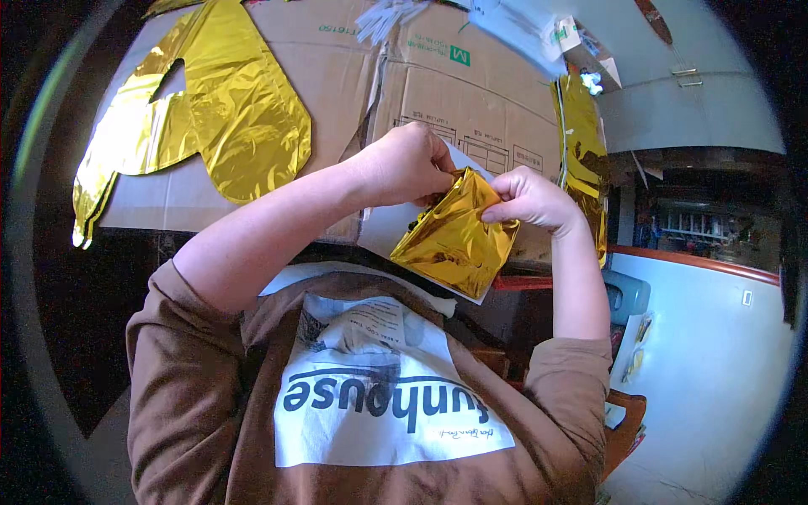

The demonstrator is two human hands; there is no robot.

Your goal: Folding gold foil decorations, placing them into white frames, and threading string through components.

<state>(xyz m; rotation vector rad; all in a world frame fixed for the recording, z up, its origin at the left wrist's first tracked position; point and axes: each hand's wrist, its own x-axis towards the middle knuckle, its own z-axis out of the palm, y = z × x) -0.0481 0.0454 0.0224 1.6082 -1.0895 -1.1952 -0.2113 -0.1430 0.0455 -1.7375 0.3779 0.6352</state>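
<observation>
Both hands are at a folded gold foil balloon (459, 252), crinkled and shiny, near the front edge of the cardboard. My left hand (412, 164) pinches its upper left edge, with the fingertips partly hidden behind the hand. At the upper right side, my right hand (537, 202) grips the foil between thumb and fingers. Under the foil lies a white sheet (380, 227), its edges showing around it. Farther left, a flat gold foil balloon shaped like a letter (244, 118) is spread on the cardboard.
Flattened brown cardboard (337, 84) covers the work surface. A bundle of thin white strips (387, 18) lies at the far edge. More gold foil (582, 151) hangs along the right side, near a small white box (589, 52). A pale wall panel (699, 362) stands at right.
</observation>
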